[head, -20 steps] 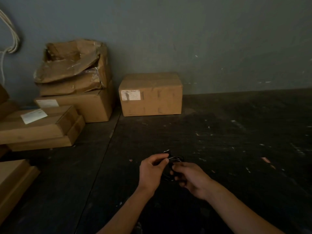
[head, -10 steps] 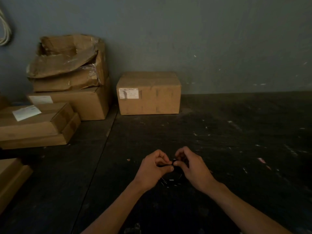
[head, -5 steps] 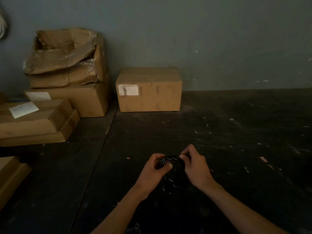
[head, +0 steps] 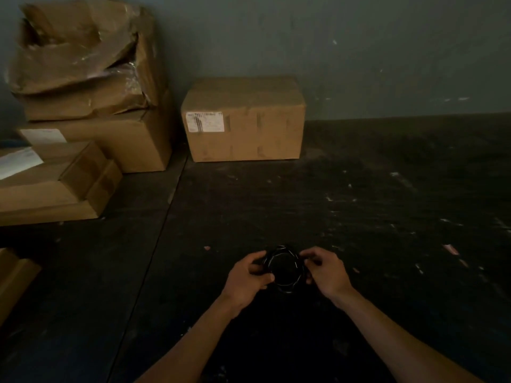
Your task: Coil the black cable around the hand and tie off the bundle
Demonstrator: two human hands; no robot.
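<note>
The black cable is a small round coil of several loops, held up between both hands over the dark floor, low in the middle of the head view. My left hand grips the coil's left side with its fingers curled around the strands. My right hand pinches the coil's right side with thumb and fingertips. The open hole of the coil faces me. The dim light hides the cable's ends and any tie.
A sealed cardboard box with a white label stands against the grey wall ahead. Stacked and crushed cartons fill the left side, with flat boxes in front. The dark scuffed floor stretches to the right.
The bundle was bunched tightly between my fingertips; my hands have since moved apart, and the cable now shows as an open round coil. The view has tilted down and closer.
</note>
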